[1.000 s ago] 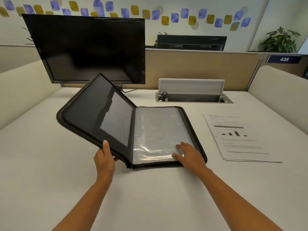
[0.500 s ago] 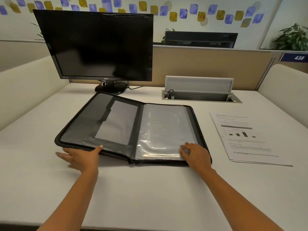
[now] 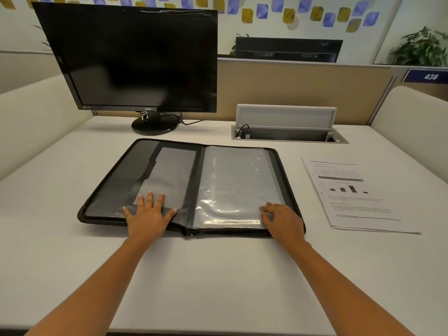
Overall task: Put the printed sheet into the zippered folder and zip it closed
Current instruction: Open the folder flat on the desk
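Lying open and flat in the middle of the frame, the zippered folder (image 3: pixel 121 175) rests on the white desk (image 3: pixel 218 282), its zip undone all round. The left hand (image 3: pixel 148 215) presses on the folder's left inner cover near the lower edge, fingers straight and spread apart, gripping nothing. The right hand (image 3: pixel 283 220) rests on the lower right corner of the clear sleeves (image 3: pixel 232 180) that fill the right half, its fingers loosely bent with the tips on the plastic, not clamped on it. The printed sheet (image 3: pixel 351 197) lies flat on the desk at the right of the frame, near the folder but apart from it. A dark monitor (image 3: pixel 135 59) stands at the upper left, behind the folder
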A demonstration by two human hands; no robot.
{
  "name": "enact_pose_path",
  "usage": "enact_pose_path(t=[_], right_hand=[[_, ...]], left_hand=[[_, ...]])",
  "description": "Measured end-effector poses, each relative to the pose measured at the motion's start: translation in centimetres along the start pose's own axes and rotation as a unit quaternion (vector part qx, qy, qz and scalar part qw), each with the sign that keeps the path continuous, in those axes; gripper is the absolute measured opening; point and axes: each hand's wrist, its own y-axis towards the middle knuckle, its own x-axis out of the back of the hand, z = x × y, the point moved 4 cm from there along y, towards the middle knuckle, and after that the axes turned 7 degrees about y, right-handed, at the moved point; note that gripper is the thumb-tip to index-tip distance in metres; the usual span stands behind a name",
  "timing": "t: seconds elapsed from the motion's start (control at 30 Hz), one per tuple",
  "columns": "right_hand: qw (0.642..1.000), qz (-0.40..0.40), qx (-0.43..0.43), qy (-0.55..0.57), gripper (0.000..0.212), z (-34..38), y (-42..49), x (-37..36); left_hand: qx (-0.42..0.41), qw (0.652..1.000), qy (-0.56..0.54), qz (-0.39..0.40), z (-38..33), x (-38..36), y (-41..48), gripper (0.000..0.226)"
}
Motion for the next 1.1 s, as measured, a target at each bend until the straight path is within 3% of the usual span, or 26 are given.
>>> enact_pose_path(t=[0.33,0.57,0.7,0.8,0.97,1.1], right_hand=[[0.997,-0.071,-0.001,-0.007,0.024,-0.9,-0.9,0.5],[0.993,-0.116,-0.022,-0.014,0.034,-1.3,-1.5,1.7],[0.994,-0.109,-0.031,-0.002,0.035,-1.6,-1.2,1.9],[0.995,-0.095,-0.035,0.004,0.034,-1.7,-0.8,1.9],[0.995,-0.084,-0.047,0.021,0.031,-2.2,0.0,2.1],[0.993,-0.083,-0.066,0.048,0.031,-3.1,0.9,3.0]], left_hand=[[0.014,0.997,-0.08,-0.018,0.2,-0.7,-1.6,0.062],[0.034,0.996,0.003,-0.08,0.2,2.6,-2.5,0.04],[0.026,0.996,0.073,-0.037,-0.3,4.2,-1.5,0.053],[0.013,0.996,0.079,-0.027,-1.4,4.7,-1.1,0.05],[-0.05,0.998,-0.001,-0.041,-5.7,5.6,-0.8,0.044],[-0.123,0.985,-0.121,0.031,-10.8,6.2,-0.2,0.042]])
